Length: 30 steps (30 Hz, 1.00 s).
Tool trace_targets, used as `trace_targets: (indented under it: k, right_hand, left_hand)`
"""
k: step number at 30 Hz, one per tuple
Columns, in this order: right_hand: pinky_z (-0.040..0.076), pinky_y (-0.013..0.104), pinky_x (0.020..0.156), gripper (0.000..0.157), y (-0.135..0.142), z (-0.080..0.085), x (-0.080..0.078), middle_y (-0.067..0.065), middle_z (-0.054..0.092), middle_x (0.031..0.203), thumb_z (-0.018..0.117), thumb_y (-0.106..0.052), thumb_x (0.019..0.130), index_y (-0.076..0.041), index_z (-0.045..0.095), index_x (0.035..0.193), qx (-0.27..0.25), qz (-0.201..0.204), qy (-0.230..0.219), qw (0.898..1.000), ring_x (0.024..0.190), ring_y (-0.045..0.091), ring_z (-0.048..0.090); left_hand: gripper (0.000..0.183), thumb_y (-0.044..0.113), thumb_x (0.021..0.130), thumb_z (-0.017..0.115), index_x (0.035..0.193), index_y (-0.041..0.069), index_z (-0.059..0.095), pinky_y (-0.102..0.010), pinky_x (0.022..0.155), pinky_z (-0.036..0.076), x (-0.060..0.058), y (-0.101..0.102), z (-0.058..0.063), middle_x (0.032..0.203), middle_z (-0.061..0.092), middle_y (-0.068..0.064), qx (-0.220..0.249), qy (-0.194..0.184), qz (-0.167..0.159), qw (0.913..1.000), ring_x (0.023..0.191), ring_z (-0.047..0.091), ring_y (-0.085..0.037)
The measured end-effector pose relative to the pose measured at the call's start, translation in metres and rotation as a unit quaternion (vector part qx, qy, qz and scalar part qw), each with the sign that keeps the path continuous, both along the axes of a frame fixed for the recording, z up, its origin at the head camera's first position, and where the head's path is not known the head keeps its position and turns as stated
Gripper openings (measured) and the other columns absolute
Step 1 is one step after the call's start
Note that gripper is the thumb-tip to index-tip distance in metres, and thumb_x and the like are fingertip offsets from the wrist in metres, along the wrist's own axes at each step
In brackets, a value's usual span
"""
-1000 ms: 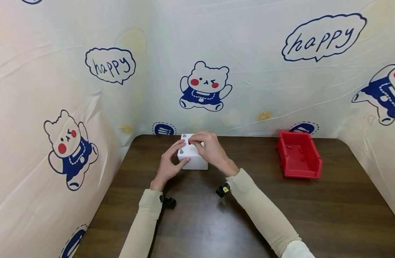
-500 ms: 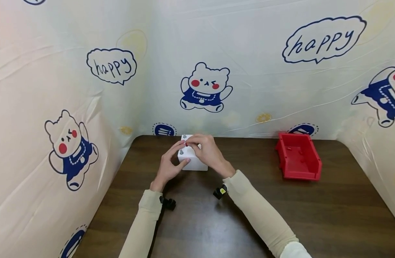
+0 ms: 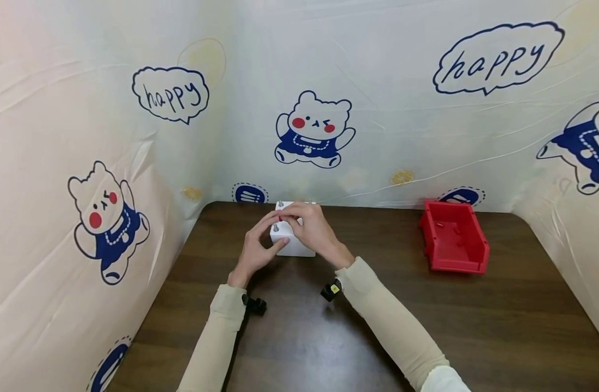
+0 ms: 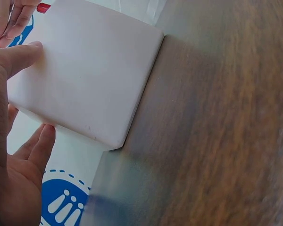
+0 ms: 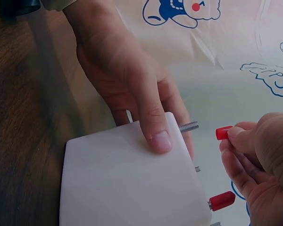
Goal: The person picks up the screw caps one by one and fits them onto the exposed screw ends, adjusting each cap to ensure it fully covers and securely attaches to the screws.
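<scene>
A white box (image 3: 299,248) stands near the table's back edge, with threaded metal studs (image 5: 189,126) rising from its top. My left hand (image 3: 255,251) grips it from the left, with the thumb on the near face and the fingers along its side. Between thumb and fingertips my right hand (image 3: 316,228) pinches a small red cap (image 5: 223,133). In the right wrist view this cap is close to the bare tip of one stud, a small gap apart. Another red cap (image 5: 222,201) sits on a stud further along the box top.
To the right on the dark wooden table (image 3: 377,310) is a red open-front bin (image 3: 458,261) with a few small red pieces inside. A printed curtain (image 3: 377,136) hangs right behind the table's back edge and along both sides.
My right hand has moved left over the box top, carrying the red cap toward my left fingertips. My left hand and the box have stayed in place.
</scene>
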State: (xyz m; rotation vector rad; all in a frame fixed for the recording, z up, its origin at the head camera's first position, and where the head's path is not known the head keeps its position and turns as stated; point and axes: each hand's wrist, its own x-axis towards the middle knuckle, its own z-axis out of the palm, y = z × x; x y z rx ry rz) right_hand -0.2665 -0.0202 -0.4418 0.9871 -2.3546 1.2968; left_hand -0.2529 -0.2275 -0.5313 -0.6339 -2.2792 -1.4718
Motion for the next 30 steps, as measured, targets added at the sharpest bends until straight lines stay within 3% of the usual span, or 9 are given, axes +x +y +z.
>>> trace_targets:
  k: [3, 5, 8, 13, 17, 24, 30]
  right_hand:
    - [0.064, 0.036, 0.094, 0.022, -0.002, 0.0, 0.0, 0.007, 0.08, 0.117, 0.073, -0.005, 0.1, -0.008, 0.082, 0.12, 0.0, 0.0, 0.0, 1.0, 0.103, 0.02, 0.075]
    - [0.064, 0.035, 0.094, 0.022, -0.002, 0.0, 0.0, 0.007, 0.08, 0.117, 0.073, -0.005, 0.1, -0.008, 0.082, 0.12, -0.001, 0.001, 0.0, 1.0, 0.103, 0.02, 0.074]
    - [0.064, 0.034, 0.093, 0.021, -0.003, 0.0, 0.0, 0.007, 0.08, 0.116, 0.073, -0.004, 0.1, -0.007, 0.082, 0.12, -0.003, 0.005, 0.001, 1.0, 0.101, 0.02, 0.075]
    - [0.064, 0.033, 0.092, 0.021, -0.004, -0.002, 0.001, 0.008, 0.08, 0.116, 0.072, -0.004, 0.101, -0.005, 0.082, 0.119, -0.002, 0.01, -0.007, 1.0, 0.102, 0.021, 0.076]
    - [0.064, 0.033, 0.093, 0.021, -0.006, -0.003, 0.001, 0.008, 0.08, 0.116, 0.072, -0.003, 0.101, -0.005, 0.081, 0.12, -0.003, 0.015, -0.016, 1.0, 0.103, 0.02, 0.076]
    - [0.063, 0.031, 0.094, 0.022, -0.009, -0.007, 0.0, 0.007, 0.08, 0.118, 0.072, -0.004, 0.101, -0.006, 0.081, 0.121, 0.0, 0.022, -0.027, 0.999, 0.104, 0.019, 0.075]
    - [0.064, 0.034, 0.093, 0.021, -0.01, -0.007, -0.001, 0.008, 0.08, 0.118, 0.071, -0.003, 0.102, -0.005, 0.081, 0.12, -0.002, 0.028, -0.014, 1.0, 0.107, 0.02, 0.076]
  left_hand:
    - [0.059, 0.006, 0.089, 0.086, 0.144, 0.011, 0.065, -0.022, 0.113, 0.048, 0.002, -0.001, 0.004, 0.16, 0.055, -0.005, -0.001, -0.011, -0.002, 0.9999, 0.145, 0.055, -0.027]
    - [0.058, 0.006, 0.09, 0.086, 0.144, 0.01, 0.066, -0.023, 0.114, 0.048, 0.007, 0.001, 0.013, 0.16, 0.055, -0.005, -0.001, -0.017, -0.002, 0.9999, 0.145, 0.055, -0.027]
    - [0.057, 0.004, 0.09, 0.085, 0.143, 0.004, 0.065, -0.029, 0.116, 0.048, 0.009, 0.003, 0.016, 0.16, 0.054, -0.011, -0.001, -0.027, 0.0, 0.9996, 0.146, 0.053, -0.032]
    - [0.06, 0.004, 0.088, 0.086, 0.144, 0.006, 0.064, -0.04, 0.117, 0.049, 0.0, -0.001, 0.0, 0.161, 0.053, -0.012, -0.013, -0.021, 0.012, 0.9996, 0.147, 0.052, -0.033]
    - [0.061, 0.006, 0.087, 0.088, 0.144, 0.009, 0.066, -0.045, 0.115, 0.051, -0.001, -0.002, -0.002, 0.16, 0.054, -0.01, -0.021, -0.014, 0.019, 0.9995, 0.146, 0.054, -0.031]
    - [0.061, 0.012, 0.089, 0.088, 0.145, 0.017, 0.066, -0.035, 0.117, 0.05, 0.0, -0.004, -0.002, 0.16, 0.055, -0.002, -0.013, -0.013, 0.008, 0.9998, 0.147, 0.054, -0.023]
    - [0.061, 0.003, 0.086, 0.088, 0.143, 0.012, 0.067, -0.029, 0.116, 0.048, 0.0, -0.002, -0.001, 0.159, 0.056, -0.007, -0.013, -0.006, 0.013, 0.9998, 0.146, 0.054, -0.028]
